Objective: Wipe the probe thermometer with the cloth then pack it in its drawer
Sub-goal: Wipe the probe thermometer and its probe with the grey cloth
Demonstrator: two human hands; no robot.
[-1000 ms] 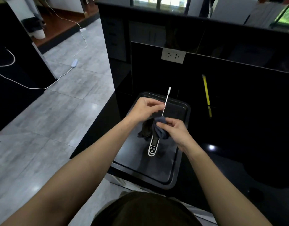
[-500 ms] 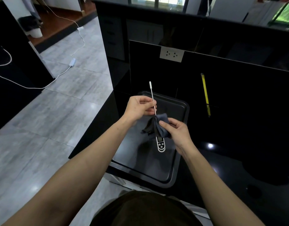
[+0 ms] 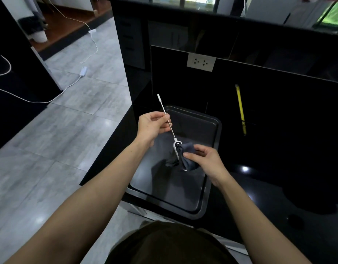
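- I keep the work above the black tray (image 3: 212,130), so a slip lands there.
- My right hand (image 3: 206,161) pinches the grey cloth (image 3: 186,159) around the probe thermometer (image 3: 177,145) body; I wipe it end to end.
- My left hand (image 3: 152,126) pinches the metal probe; the display appears covered.
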